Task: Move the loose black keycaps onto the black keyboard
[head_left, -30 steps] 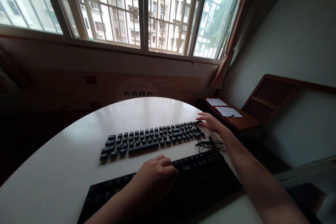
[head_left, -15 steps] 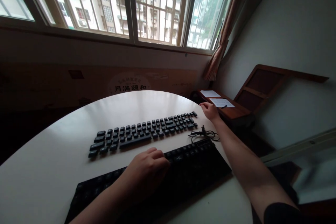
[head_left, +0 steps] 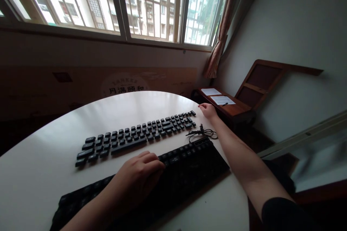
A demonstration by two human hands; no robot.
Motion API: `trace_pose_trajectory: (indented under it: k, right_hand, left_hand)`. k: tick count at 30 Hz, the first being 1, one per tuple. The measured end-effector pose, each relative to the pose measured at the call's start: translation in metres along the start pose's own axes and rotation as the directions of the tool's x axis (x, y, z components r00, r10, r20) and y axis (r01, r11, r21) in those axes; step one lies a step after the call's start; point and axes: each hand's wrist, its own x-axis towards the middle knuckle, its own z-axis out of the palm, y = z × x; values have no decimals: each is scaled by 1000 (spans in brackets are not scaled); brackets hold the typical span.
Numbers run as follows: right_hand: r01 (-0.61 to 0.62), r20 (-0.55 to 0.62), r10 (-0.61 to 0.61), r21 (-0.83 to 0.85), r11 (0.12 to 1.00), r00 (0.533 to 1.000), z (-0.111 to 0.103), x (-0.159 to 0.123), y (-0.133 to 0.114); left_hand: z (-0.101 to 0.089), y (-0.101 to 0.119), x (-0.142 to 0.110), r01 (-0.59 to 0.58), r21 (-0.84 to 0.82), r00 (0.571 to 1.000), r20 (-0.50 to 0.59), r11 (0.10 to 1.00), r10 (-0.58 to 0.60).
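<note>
A black keyboard (head_left: 192, 177) lies at a slant on the white round table (head_left: 29, 180), its lower part in deep shadow. My left hand (head_left: 142, 171) rests on the middle of it, fingers curled down, with the fingertips hidden. Beyond the keyboard, loose black keycaps (head_left: 131, 135) stand in several neat rows, among them a long space bar (head_left: 128, 146). My right hand (head_left: 208, 111) is past the far right end of these rows, by the table's edge. Its fingers are closed in a pinch; anything between them is too small to make out.
A coiled black cable (head_left: 202, 133) lies between the keyboard and the right end of the keycap rows. Beyond the table's right edge, a wooden chair (head_left: 245, 106) bears sheets of paper (head_left: 222, 100) and a pen (head_left: 225, 104). A barred window (head_left: 151, 7) is ahead.
The view has shifted, so the table and both hands appear further left. My left hand stays on the keyboard and my right hand stays beyond the keycaps' right end.
</note>
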Motion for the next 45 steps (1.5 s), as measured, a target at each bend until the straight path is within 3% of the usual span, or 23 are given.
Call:
trace_pose_trajectory:
  k: [6, 11, 14, 18, 21, 24, 30, 35, 38, 40, 42, 45]
  right_hand:
    - [-29, 3, 29, 54, 998, 1000, -3, 1, -2]
    - [-46, -5, 47, 105, 993, 999, -3, 2, -1]
    - [-55, -7, 57, 121, 991, 998, -2, 3, 0]
    - [-67, -16, 70, 127, 990, 997, -2, 6, 2]
    - [-69, -29, 73, 126, 990, 997, -2, 10, 3]
    - [-63, -40, 69, 129, 990, 997, -1, 13, 4]
    - [-29, -61, 38, 136, 990, 997, -3, 6, -8]
    - [84, -213, -60, 105, 991, 975, -43, -5, -45]
    - [158, -323, -129, 63, 985, 937, -82, -27, -76]
    - [231, -335, -211, 22, 973, 918, -103, -57, -94]
    - [375, -248, -375, -49, 926, 893, -114, -97, -107]
    - [449, -106, -454, -66, 891, 885, -110, -164, -114]
  left_hand:
    - [-14, 4, 1, 20, 89, 1000, 5, 996, -21]
    - [-25, 5, -2, 143, 246, 982, 86, 959, -168]
    - [-28, -2, -6, 276, 327, 932, 138, 904, -335]
    - [-28, -15, -12, 445, 392, 832, 153, 806, -534]
    - [-26, -25, -16, 511, 402, 754, 214, 760, -621]
    - [-24, -34, -18, 535, 384, 711, 277, 753, -647]
    - [-25, -39, -15, 543, 355, 703, 305, 761, -643]
    - [-26, -34, -11, 515, 359, 722, 309, 779, -619]
    - [-26, -32, -11, 498, 360, 732, 314, 789, -605]
    - [-25, -31, -11, 479, 363, 740, 322, 799, -590]
    - [-24, -30, -11, 463, 360, 752, 323, 810, -574]
    - [-22, -29, -12, 447, 335, 780, 309, 830, -545]
